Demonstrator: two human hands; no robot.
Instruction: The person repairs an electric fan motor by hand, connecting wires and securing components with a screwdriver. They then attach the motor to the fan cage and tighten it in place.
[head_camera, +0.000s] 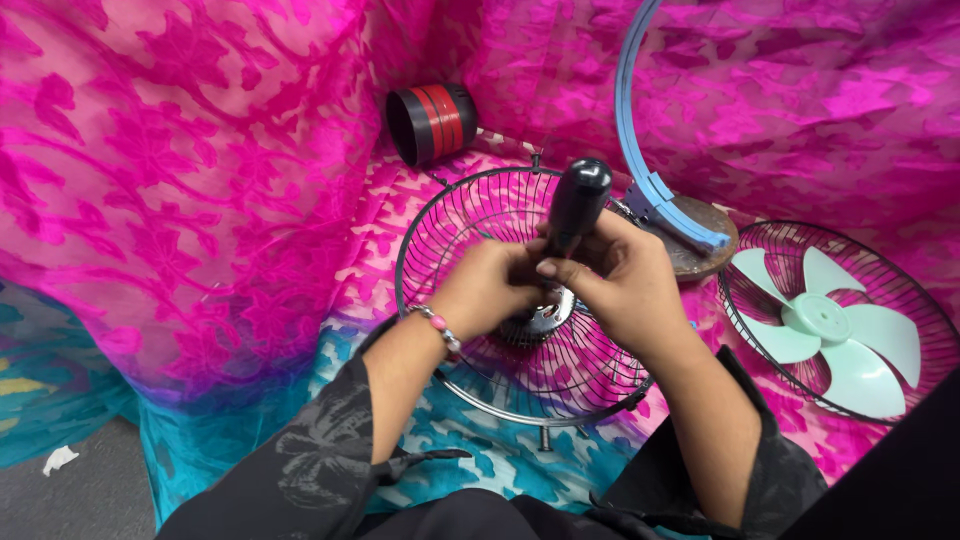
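Observation:
A round black wire fan grille lies in front of me on pink and teal cloth. A black-handled screwdriver stands upright over the grille's metal hub. My right hand is wrapped around the tool's lower handle. My left hand, with a beaded bracelet at the wrist, is closed on the shaft just above the hub. The tool's tip is hidden behind my fingers.
A second wire grille with a mint-green fan blade lies at the right. A blue plastic ring rises behind on a brown round base. A black and red cylinder rests at the back.

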